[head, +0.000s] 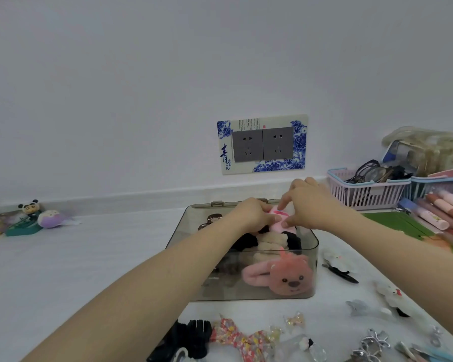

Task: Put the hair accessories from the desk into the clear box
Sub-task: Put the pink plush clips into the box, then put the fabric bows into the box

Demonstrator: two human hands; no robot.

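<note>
White desk (89, 257), both hands' fingers (285, 205) pinching half-hidden pink accessory (277, 218) over clear box (249, 293)

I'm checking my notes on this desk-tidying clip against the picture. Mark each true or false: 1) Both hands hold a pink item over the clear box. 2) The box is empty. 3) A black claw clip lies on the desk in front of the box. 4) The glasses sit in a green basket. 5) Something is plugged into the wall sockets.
1) True: the left hand and right hand pinch the pink item above the clear box.
2) False: it holds a pink bear headband and scrunchies.
3) True: black claw clip.
4) False: the glasses sit in a pink basket.
5) False: the wall sockets are free.
</note>
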